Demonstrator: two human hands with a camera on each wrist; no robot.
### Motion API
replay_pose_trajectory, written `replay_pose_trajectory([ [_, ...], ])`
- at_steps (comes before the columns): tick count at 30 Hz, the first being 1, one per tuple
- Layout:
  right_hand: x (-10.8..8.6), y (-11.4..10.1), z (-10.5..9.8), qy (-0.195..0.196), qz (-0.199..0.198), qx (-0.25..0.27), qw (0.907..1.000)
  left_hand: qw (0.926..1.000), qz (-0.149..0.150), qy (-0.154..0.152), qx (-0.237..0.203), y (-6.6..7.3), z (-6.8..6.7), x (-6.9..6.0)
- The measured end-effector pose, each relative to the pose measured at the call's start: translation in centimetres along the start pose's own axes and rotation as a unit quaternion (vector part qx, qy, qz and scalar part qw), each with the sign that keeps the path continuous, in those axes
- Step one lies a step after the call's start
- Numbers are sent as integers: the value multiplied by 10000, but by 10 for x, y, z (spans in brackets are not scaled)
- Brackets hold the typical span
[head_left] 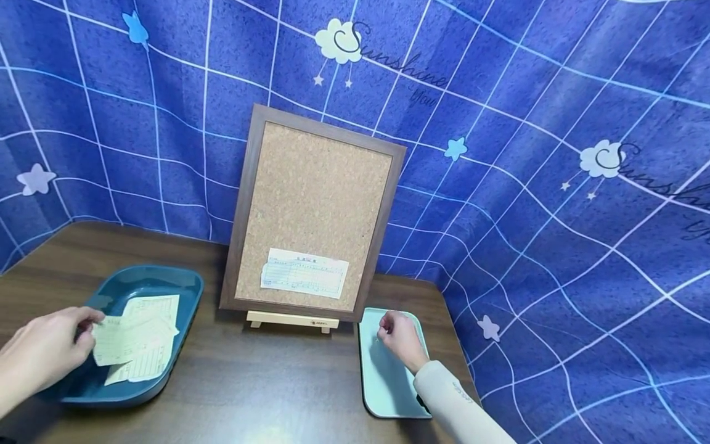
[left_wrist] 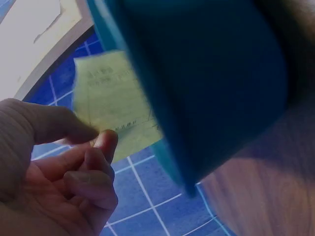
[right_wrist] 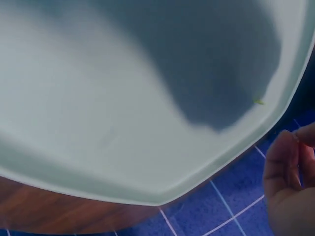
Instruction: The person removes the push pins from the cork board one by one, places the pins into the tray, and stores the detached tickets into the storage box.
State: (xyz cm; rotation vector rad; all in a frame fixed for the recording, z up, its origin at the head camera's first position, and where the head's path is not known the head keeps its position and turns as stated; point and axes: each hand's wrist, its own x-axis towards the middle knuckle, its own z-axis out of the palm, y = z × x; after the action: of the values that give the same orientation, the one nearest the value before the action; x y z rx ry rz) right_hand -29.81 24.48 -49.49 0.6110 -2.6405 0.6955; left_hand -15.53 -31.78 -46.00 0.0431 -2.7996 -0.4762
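Observation:
My left hand [head_left: 52, 345] pinches the edge of a pale yellow printed paper slip [left_wrist: 110, 98] between thumb and fingertip. In the head view that slip is over the dark blue tray [head_left: 191, 287], overlapping other printed slips [head_left: 152, 364] inside it. Over the upper part of the mint tray [head_left: 388, 394] is my right hand [head_left: 400, 336], its fingers curled and the thumb meeting a fingertip. Whether something tiny sits between those tips is too small to tell. A small yellow-green thing [right_wrist: 258, 102] lies in the mint tray.
Between the trays, a brown-framed cork board [head_left: 322, 203] leans on a small wooden stand [head_left: 291, 319]. One printed slip [head_left: 305, 273] is on its lower part. Behind the wooden table [head_left: 244, 382] and along its right side hangs a blue gridded curtain [head_left: 499, 185].

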Motion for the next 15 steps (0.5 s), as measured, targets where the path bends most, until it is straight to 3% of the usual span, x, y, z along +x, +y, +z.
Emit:
replay_pose_trajectory([
  [8,-12,8,3,-896,197,197,9956,9987,47,-498,98,-2,11,-5],
  [11,-16,11,5,-1159,221,313,9925,9954,-45,-948,125,-2,13,-5],
  [15,-20,14,8,-1436,229,381,9886,9858,-72,-1661,227,-1,15,-3],
])
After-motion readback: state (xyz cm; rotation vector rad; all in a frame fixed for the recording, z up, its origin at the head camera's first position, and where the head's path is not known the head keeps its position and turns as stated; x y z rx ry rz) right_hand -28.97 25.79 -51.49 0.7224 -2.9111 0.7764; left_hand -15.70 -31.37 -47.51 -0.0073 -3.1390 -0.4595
